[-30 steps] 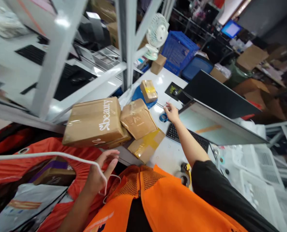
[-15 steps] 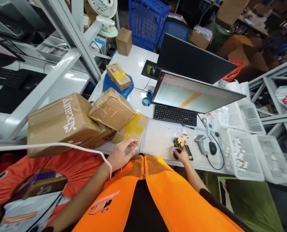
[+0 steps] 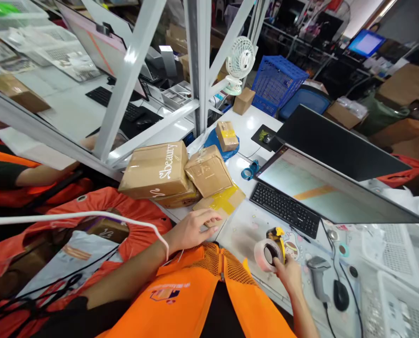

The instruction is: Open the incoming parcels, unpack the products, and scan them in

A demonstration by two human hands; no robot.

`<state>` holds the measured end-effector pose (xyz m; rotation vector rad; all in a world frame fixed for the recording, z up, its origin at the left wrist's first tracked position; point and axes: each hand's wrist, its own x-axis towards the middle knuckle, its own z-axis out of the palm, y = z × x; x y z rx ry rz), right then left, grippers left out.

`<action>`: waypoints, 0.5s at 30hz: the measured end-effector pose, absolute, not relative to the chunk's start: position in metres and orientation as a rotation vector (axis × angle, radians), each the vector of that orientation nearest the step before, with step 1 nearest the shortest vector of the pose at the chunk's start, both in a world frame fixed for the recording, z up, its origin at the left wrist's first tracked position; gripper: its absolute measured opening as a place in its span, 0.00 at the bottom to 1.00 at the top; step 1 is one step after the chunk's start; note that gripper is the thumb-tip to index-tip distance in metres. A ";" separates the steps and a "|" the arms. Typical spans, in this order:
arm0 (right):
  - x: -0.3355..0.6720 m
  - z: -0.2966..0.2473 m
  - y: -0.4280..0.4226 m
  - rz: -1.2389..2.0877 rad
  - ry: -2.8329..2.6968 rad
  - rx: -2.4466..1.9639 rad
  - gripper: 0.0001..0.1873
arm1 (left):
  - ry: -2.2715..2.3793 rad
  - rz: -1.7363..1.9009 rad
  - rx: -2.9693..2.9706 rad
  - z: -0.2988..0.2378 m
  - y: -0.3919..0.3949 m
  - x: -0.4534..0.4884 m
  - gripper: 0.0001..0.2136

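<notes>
My right hand (image 3: 290, 274) grips a tape dispenser (image 3: 260, 256) with a yellow-and-black head and a wide roll of clear tape. It is held over the desk mat (image 3: 239, 234), beside a printed cartoon figure. My left hand (image 3: 195, 229) is empty, its fingers stretched out and slightly apart, near the front edge of the desk. Just beyond it lies a flat carton with yellow tape (image 3: 227, 203). Behind that, a taped brown box (image 3: 209, 171) leans against a larger "beauty" box (image 3: 149, 171).
Right of my right hand are a barcode scanner (image 3: 318, 277), a black mouse (image 3: 341, 295) and white baskets (image 3: 389, 291). A keyboard (image 3: 285, 209) sits below the monitor (image 3: 311, 188). On the left are an open orange sack (image 3: 139, 206) with parcels, a metal frame (image 3: 197, 70) and a co-worker's arm (image 3: 43, 176).
The view has swung left, bringing the neighbouring desk and a co-worker into sight. The tape dispenser, low on the mat before, is now lifted in my right hand. My left hand stays by the cartons.
</notes>
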<state>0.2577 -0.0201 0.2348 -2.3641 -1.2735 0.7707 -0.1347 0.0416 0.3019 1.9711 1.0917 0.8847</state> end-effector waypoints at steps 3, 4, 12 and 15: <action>0.240 0.272 0.009 0.968 -1.313 -2.223 0.19 | 0.893 0.881 2.252 0.327 0.046 -0.125 0.12; 0.230 0.286 0.019 1.003 -1.328 -2.159 0.20 | 0.804 0.848 2.351 0.335 0.048 -0.118 0.15; 0.133 0.374 0.106 0.551 -1.553 -1.876 0.18 | 1.151 0.392 2.774 0.386 0.076 -0.064 0.34; 0.113 0.381 0.139 0.532 -1.560 -1.797 0.17 | 1.303 0.404 2.714 0.403 0.108 -0.070 0.25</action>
